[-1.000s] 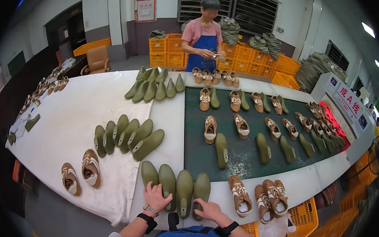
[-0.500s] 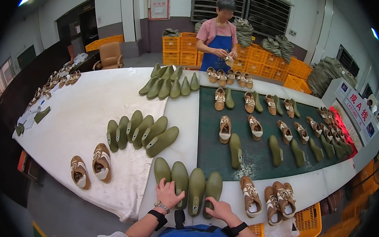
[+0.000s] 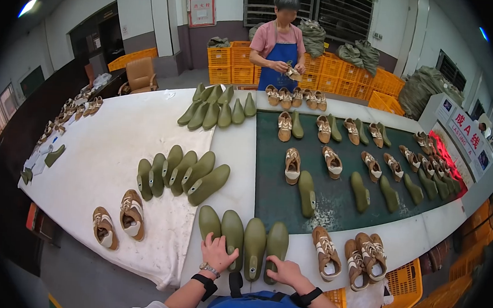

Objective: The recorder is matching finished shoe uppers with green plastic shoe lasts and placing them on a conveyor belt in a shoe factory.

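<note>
Several green shoe lasts stand side by side at the near table edge in front of me. My left hand [image 3: 218,255] presses on the left pair: its fingers curl over the lower part of the leftmost last [image 3: 210,219], and its thumb lies on the second last [image 3: 233,231]. From the other side, my right hand [image 3: 285,271] grips the heel end of the rightmost last [image 3: 277,243]. Between the hands is a third last [image 3: 255,242], which neither hand visibly grips.
Brown sneakers lie left [image 3: 132,215] and right [image 3: 326,255] of me. Another group of lasts [image 3: 200,176] rests on the white cloth [image 3: 88,155]. Shoes and lasts line the green belt [image 3: 333,213]. Across the table, a blue-aproned person [image 3: 278,48] handles a shoe. An orange crate [image 3: 405,288] stands low right.
My hands keep the same hold on the lasts. The whole view has shifted slightly. Across the table, the other person's hands and shoe have moved a little.
</note>
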`<move>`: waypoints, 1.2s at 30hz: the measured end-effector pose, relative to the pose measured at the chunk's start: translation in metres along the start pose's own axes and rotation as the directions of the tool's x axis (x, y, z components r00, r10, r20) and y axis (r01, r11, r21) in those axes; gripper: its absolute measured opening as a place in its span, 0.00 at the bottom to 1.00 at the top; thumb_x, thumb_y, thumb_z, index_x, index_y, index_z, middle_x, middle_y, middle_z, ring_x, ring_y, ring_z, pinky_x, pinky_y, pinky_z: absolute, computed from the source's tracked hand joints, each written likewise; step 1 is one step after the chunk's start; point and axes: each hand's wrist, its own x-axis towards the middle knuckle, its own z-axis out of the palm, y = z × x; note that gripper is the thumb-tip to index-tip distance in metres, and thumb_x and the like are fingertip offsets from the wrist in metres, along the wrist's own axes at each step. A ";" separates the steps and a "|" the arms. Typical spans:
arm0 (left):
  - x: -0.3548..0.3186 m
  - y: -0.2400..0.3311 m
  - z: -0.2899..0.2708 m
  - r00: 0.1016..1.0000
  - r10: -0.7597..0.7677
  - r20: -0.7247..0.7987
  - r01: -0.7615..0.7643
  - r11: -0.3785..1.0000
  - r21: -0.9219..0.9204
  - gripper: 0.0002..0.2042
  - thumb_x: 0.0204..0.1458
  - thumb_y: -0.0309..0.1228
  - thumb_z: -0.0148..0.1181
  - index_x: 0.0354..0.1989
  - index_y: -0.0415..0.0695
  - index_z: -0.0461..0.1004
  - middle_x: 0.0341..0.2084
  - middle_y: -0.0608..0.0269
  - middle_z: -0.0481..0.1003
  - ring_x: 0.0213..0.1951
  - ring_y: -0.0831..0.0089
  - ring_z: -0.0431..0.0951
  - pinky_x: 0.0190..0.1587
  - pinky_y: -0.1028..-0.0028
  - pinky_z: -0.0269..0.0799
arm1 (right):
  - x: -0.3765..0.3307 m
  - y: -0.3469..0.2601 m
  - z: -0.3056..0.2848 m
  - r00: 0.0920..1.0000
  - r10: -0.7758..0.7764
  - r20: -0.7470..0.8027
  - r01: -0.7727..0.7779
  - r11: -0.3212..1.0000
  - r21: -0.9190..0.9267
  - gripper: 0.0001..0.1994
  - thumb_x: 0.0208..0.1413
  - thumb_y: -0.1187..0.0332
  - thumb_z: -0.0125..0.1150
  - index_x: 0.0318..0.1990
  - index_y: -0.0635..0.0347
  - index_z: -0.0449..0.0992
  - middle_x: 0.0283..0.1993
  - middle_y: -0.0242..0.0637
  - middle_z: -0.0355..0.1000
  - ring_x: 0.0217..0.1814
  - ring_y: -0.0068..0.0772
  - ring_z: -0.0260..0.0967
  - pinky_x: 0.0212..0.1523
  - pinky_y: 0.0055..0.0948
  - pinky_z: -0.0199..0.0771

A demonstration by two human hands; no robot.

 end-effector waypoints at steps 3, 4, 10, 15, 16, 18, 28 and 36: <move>-0.002 -0.004 -0.003 1.000 -0.005 -0.013 0.005 1.000 0.005 0.27 0.35 0.49 0.60 0.40 0.40 0.73 0.34 0.56 0.74 0.52 0.55 0.62 0.49 0.50 0.56 | 0.000 -0.007 0.000 1.000 -0.006 0.014 0.006 1.000 -0.003 0.23 0.47 0.50 0.53 0.52 0.39 0.62 0.30 0.46 0.74 0.32 0.53 0.72 0.33 0.44 0.71; -0.003 -0.005 -0.006 1.000 -0.005 -0.015 0.006 1.000 0.008 0.27 0.35 0.49 0.60 0.40 0.40 0.73 0.34 0.56 0.74 0.52 0.55 0.62 0.49 0.50 0.56 | 0.001 -0.010 0.000 1.000 -0.007 0.017 0.007 1.000 -0.014 0.23 0.47 0.50 0.53 0.52 0.39 0.62 0.30 0.46 0.74 0.32 0.53 0.72 0.33 0.44 0.71; 0.010 0.001 -0.008 0.999 0.042 0.020 -0.041 0.999 -0.016 0.25 0.35 0.47 0.60 0.39 0.40 0.74 0.33 0.55 0.74 0.51 0.52 0.63 0.51 0.54 0.58 | 0.004 0.005 -0.008 0.995 -0.073 0.066 0.074 0.997 -0.019 0.35 0.51 0.46 0.51 0.65 0.38 0.46 0.27 0.50 0.73 0.30 0.56 0.71 0.32 0.45 0.71; 0.023 0.024 -0.021 0.968 0.122 0.218 -0.073 0.973 -0.221 0.24 0.39 0.43 0.59 0.39 0.33 0.73 0.36 0.44 0.74 0.48 0.49 0.67 0.59 0.59 0.53 | -0.062 -0.048 -0.127 0.808 -0.101 -0.581 0.292 0.924 0.245 0.26 0.53 0.63 0.53 0.61 0.44 0.57 0.27 0.39 0.72 0.28 0.46 0.71 0.27 0.39 0.70; 0.014 0.011 -0.014 0.989 0.150 0.019 -0.145 0.975 -0.168 0.19 0.37 0.39 0.58 0.35 0.38 0.75 0.33 0.49 0.76 0.41 0.54 0.72 0.57 0.59 0.55 | -0.063 -0.049 -0.126 0.577 -0.189 -0.795 0.465 0.876 0.129 0.14 0.53 0.64 0.52 0.48 0.49 0.69 0.26 0.38 0.72 0.28 0.46 0.70 0.27 0.38 0.70; 0.010 -0.025 -0.005 0.950 0.294 -0.102 -0.302 0.950 -0.080 0.19 0.40 0.36 0.59 0.40 0.37 0.73 0.34 0.50 0.76 0.41 0.56 0.74 0.55 0.62 0.60 | -0.086 -0.044 -0.125 0.516 -0.151 -0.843 0.384 0.921 0.071 0.04 0.52 0.66 0.53 0.34 0.53 0.71 0.25 0.38 0.71 0.27 0.44 0.70 0.26 0.39 0.69; 0.057 0.020 -0.043 0.758 0.640 -0.124 -0.616 0.765 0.188 0.35 0.42 0.67 0.49 0.46 0.47 0.72 0.40 0.55 0.72 0.46 0.54 0.69 0.49 0.51 0.63 | -0.479 0.069 -0.030 -0.607 0.406 -0.683 -0.333 0.651 0.682 0.07 0.50 0.66 0.58 0.26 0.59 0.74 0.23 0.42 0.72 0.25 0.39 0.71 0.27 0.33 0.69; -0.014 0.319 -0.125 0.334 0.938 -0.096 -0.797 0.227 -0.559 0.20 0.50 0.40 0.59 0.45 0.36 0.71 0.40 0.43 0.72 0.43 0.47 0.70 0.50 0.58 0.63 | -0.772 0.018 0.173 -0.946 -0.041 -0.321 -0.279 -0.394 0.876 0.09 0.49 0.72 0.49 0.35 0.56 0.75 0.34 0.44 0.74 0.40 0.53 0.70 0.39 0.47 0.69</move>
